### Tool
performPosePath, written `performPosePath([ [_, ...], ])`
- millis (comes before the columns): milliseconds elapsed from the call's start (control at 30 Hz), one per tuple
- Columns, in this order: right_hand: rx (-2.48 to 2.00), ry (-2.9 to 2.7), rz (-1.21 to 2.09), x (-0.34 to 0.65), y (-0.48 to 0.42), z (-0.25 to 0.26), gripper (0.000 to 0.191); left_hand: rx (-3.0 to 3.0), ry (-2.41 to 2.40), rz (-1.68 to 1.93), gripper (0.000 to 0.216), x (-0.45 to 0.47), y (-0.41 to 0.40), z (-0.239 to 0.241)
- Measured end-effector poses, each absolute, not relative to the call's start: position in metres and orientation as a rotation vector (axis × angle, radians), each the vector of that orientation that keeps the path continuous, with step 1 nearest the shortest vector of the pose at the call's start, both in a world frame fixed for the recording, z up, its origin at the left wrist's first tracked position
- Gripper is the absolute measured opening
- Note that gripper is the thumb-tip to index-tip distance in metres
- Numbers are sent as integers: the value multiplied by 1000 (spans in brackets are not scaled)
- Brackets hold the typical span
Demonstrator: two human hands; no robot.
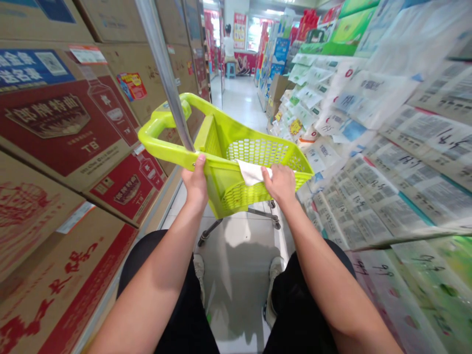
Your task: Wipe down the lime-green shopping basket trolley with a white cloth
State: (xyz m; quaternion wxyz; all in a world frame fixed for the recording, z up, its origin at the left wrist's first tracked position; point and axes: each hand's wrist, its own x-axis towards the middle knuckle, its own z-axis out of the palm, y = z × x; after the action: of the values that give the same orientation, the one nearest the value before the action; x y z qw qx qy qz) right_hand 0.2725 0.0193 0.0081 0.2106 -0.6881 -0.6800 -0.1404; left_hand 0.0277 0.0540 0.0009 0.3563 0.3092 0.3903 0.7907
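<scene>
Pretty bright in here, ceiling lights glowing up top and the glossy floor bouncing glare farther off, with a soft shadow lower down. Green basket looks fairly crisp, but the edges are super stretched and the packs at right go kinda smeary.

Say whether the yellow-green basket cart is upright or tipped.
Upright: the basket cart opens upward, its visible wheels down on the floor.
</scene>
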Motion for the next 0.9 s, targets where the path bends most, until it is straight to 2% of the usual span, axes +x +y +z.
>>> performPosePath([
  [167, -1952, -1871, -413, 306, 10, 3, 60, 799, 988, 2032, 56, 29, 49, 3],
  [333, -1736, -1978, -349, 300, -10, 5, 55, 843, 986, 2010, 56, 29, 48, 0],
  [433, -1649, -2130, -352, 300, -15, 8, 79, 842, 999, 1983, 55, 27, 49, -1],
  [500, -1680, -2202, -371, 305, -14, 9, 85, 849, 1007, 1957, 55, 27, 50, -1],
  [733, -1587, -2262, -229, 331, -13, 10, 67, 941, 1057, 1990, 54, 32, 50, -3],
  [900, -1722, -2172, -385, 312, -42, 22, 56, 984, 1088, 2058, 53, 43, 44, -1],
])
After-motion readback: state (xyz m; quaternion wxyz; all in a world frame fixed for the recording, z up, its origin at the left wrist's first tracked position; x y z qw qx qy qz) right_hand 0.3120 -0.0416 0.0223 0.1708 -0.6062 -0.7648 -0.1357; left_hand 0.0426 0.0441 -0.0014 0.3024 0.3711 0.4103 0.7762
